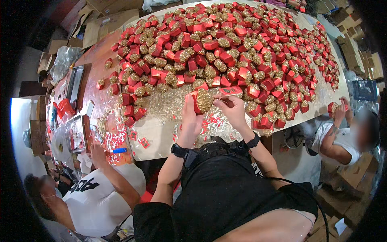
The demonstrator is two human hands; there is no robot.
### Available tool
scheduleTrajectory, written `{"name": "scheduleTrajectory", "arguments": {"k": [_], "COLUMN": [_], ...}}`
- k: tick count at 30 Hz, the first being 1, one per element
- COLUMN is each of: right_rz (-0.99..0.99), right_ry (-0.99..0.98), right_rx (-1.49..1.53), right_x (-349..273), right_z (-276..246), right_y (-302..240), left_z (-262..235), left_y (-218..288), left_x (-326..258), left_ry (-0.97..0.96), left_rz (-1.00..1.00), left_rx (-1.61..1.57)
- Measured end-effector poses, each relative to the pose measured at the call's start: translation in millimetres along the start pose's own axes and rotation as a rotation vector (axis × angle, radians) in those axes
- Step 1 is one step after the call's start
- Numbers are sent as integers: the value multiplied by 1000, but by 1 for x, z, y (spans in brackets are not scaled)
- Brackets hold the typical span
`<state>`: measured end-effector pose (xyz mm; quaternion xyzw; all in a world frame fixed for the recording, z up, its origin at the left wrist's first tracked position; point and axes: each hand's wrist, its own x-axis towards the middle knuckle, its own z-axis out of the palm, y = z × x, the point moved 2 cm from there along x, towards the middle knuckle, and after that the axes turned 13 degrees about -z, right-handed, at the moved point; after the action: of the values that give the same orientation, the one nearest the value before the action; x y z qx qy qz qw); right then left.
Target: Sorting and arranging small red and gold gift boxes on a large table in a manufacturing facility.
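At the desk's (161,137) near edge, the left hand (189,121) grips a red box with a gold glittery cone (200,101). The right hand (231,111) pinches a red flat label (229,91) against it, apparently mid-attachment; pressing it on squarely seems called for.

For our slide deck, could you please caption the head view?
Left hand holds a red-and-gold ornament, right hand a red tag, before a heaped table.

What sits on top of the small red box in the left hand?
A gold glittery pinecone-shaped ornament tops the small red box in the left hand. Fingers hide the box's underside.
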<state>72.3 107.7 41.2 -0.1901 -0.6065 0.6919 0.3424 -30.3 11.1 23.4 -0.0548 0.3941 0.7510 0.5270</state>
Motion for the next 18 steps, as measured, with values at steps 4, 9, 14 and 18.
{"name": "scheduleTrajectory", "arguments": {"k": [4,9,14,18], "right_rz": [-66,-141,-123,-83], "right_ry": [109,124,162,-19], "right_rx": [43,-37,-57,-148], "right_x": [-2,-6,-5,-5], "right_z": [-1,-8,-12,-24], "right_y": [1,1,-2,-11], "left_z": [7,12,21,12], "left_y": [-2,0,-1,-8], "left_x": [-9,-17,-30,-31], "left_ry": [33,110,279,212], "left_rz": [100,213,542,478], "left_rx": [84,279,757,723]}}
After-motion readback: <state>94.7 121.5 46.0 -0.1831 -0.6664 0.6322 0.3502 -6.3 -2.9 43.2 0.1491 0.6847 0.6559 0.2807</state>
